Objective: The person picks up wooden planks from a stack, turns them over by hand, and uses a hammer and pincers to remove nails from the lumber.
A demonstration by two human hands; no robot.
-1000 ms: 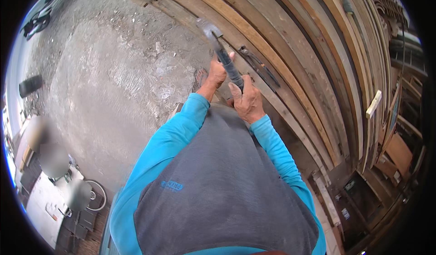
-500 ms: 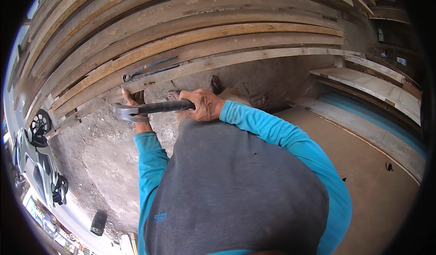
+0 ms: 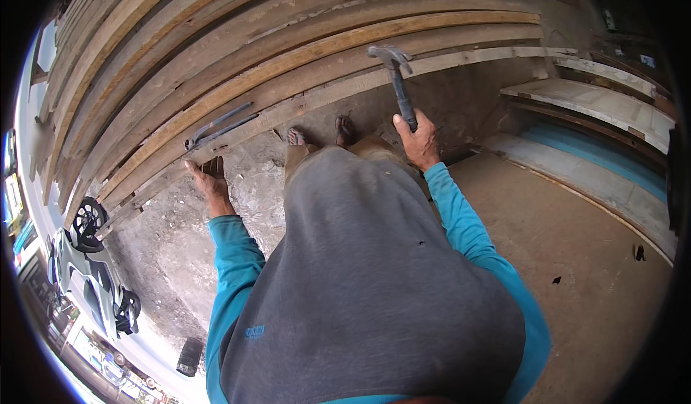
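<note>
My right hand (image 3: 420, 142) is closed around the dark handle of a claw hammer (image 3: 402, 87), raised right of my body with its metal head pointing away from me. Behind the hammer head runs the nearest wooden board (image 3: 317, 101). My left hand (image 3: 211, 186) is at that board's near edge, thumb apart from the fingers. Those fingers are dark and shaded, and whether they press on the wood is unclear. Just beyond, a two-handled metal tool like pincers (image 3: 219, 127) lies on the boards, its blue-grey handles spread a little.
Several long boards (image 3: 302, 47) lie side by side across the far side. At right are pale planks (image 3: 597, 105) and a blue panel (image 3: 597, 159), with a brown sheet (image 3: 525, 260) nearer. A motorbike (image 3: 90, 267) stands at left, near a black cylindrical object (image 3: 190, 356).
My right hand has swung the hammer from across my left hand out to the right, and its head now points away from me. My left hand remains by the board's edge.
</note>
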